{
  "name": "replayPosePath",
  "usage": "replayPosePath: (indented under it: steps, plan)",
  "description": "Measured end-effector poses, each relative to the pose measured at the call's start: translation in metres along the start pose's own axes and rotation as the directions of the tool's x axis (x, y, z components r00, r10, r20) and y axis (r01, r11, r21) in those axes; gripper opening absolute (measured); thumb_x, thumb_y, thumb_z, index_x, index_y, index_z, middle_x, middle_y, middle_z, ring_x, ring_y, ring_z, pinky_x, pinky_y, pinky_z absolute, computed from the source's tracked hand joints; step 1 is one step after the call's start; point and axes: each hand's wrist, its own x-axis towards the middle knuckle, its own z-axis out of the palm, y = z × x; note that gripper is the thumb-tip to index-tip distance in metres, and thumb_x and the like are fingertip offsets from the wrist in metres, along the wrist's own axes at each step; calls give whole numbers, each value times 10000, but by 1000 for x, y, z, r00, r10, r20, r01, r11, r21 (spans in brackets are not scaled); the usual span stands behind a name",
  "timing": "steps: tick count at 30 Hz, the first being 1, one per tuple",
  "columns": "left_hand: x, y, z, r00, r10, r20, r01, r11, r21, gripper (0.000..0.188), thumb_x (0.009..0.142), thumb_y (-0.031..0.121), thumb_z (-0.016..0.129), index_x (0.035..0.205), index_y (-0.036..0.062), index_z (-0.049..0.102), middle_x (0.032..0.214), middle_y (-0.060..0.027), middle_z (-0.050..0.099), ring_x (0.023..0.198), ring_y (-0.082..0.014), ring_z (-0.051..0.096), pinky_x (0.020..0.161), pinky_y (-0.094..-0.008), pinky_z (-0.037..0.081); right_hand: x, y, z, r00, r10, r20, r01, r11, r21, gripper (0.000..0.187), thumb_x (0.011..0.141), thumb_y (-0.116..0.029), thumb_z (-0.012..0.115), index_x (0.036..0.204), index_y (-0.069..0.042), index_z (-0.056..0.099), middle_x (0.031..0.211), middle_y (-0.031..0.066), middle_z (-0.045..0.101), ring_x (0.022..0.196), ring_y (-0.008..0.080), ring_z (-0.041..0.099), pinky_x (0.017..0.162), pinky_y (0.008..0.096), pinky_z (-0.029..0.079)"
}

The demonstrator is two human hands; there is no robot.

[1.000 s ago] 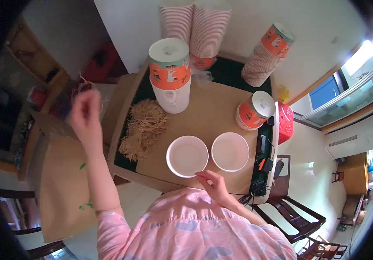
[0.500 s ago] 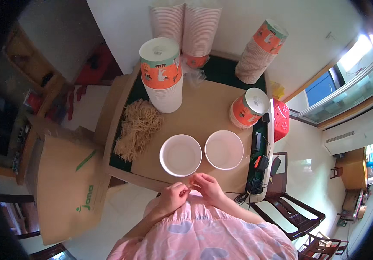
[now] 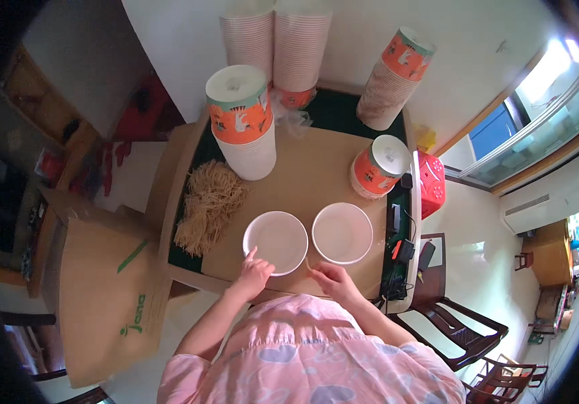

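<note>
Two white paper bowls stand side by side near the table's front edge, a left bowl and a right bowl. My left hand is at the near left rim of the left bowl, its index finger stretched out and the other fingers partly curled. Below the gap between the bowls, my right hand pinches what looks like a thin tan strand. To the left lies a loose heap of tan, stringy shreds.
A tall bowl stack stands behind the heap, with wrapped stacks farther back. Another leaning stack and a short stack are on the right. Cables and a black-and-orange device line the right edge. A cardboard box stands left.
My hands, close together before, have moved apart. The left went left and up to the left bowl's rim; the right shifted slightly right, still pinching.
</note>
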Motion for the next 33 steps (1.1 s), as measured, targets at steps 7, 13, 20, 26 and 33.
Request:
replayPosePath:
  steps: [7, 13, 20, 26, 33]
  plan:
    - [24, -3, -52, 917, -377, -130, 159, 644, -748, 84, 786, 32, 628, 855, -12, 610, 754, -34, 615, 716, -96, 574, 635, -244, 470, 18, 15, 6, 985, -173, -15, 170, 978, -122, 186, 909, -166, 529, 961, -9, 615, 784, 23, 608, 730, 67, 517, 657, 238, 437]
    - [22, -6, -69, 890, -456, 7, 253, 483, -838, 111, 771, 21, 636, 870, -23, 610, 742, -40, 638, 679, -79, 571, 618, -236, 459, 61, 20, 26, 952, -288, -106, 281, 957, -77, 196, 922, -186, 513, 965, -18, 603, 697, -12, 568, 617, 59, 482, 584, 216, 411]
    - [20, 9, -68, 844, -525, -111, 280, 608, -743, 122, 751, 0, 625, 864, -15, 584, 736, -93, 644, 669, -151, 621, 630, -275, 490, 60, 3, 26, 960, -278, -43, 276, 960, -39, 213, 919, -177, 517, 981, 1, 618, 730, -31, 566, 604, 43, 444, 529, 204, 365]
    - [21, 7, -51, 831, -543, -124, 249, 561, -789, 189, 758, -25, 605, 946, -25, 581, 840, -137, 658, 797, -203, 656, 681, -294, 506, 65, 0, 34, 957, -253, -138, 246, 967, -67, 207, 899, -168, 548, 954, 13, 631, 705, -30, 558, 603, 27, 422, 516, 190, 339]
    - [26, 24, -57, 819, -550, -166, 199, 543, -816, 301, 781, -67, 559, 1082, -62, 554, 943, -163, 655, 876, -186, 644, 743, -278, 509, 80, 20, 41, 931, -336, -143, 334, 942, -44, 160, 876, -129, 558, 915, 19, 602, 807, 27, 595, 719, 85, 557, 614, 226, 465]
